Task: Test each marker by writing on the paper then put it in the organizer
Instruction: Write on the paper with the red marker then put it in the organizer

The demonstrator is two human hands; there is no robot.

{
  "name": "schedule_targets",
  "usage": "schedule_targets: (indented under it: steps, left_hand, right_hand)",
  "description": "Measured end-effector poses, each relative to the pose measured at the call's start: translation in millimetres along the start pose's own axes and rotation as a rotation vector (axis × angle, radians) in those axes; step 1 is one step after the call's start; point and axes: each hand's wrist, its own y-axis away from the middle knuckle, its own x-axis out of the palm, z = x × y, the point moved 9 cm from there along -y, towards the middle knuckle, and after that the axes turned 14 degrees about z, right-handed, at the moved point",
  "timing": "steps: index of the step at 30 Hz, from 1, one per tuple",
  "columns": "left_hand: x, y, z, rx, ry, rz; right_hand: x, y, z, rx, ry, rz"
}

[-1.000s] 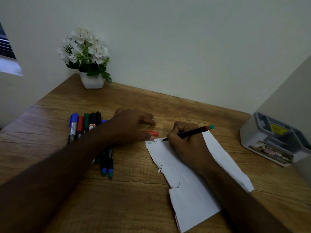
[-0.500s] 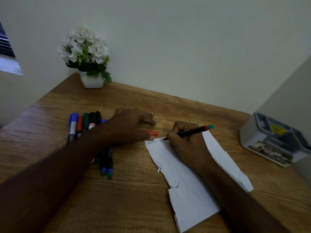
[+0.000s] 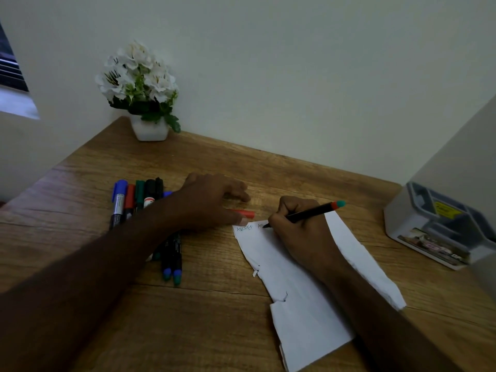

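A torn white paper (image 3: 303,299) lies on the wooden desk (image 3: 214,318), with small handwriting along its top edge. My right hand (image 3: 300,232) grips a black marker (image 3: 308,214) with a red and teal end, its tip touching the paper just right of the writing. My left hand (image 3: 212,202) rests flat on the desk, thumb pressing the paper's top left corner. A red piece (image 3: 243,212), a cap or a marker, sticks out from under its fingers. Several markers (image 3: 139,200) lie in a row left of that hand, partly hidden by my forearm. The grey organizer (image 3: 429,226) stands at the right.
A white pot of white flowers (image 3: 145,103) stands at the desk's back left corner against the wall. Two more markers (image 3: 171,261) with blue and teal ends lie near my left forearm. A pale panel rises behind the organizer at the right edge.
The marker tip has moved slightly right along the paper's top edge and more letters have appeared. My left hand has stayed in place.
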Motion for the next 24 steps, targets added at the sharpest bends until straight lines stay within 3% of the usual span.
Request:
schedule_targets:
  steps: [6,24]
  left_hand:
    - [-0.7,-0.3,0.2,0.001,0.003,-0.002]
    - [1.2,-1.7,3.1,-0.005,0.001,0.006]
  right_hand:
    - [-9.1,4.1,0.1,0.005,-0.025,-0.078]
    - [-6.9,2.2,1.1,-0.002,-0.033,-0.062]
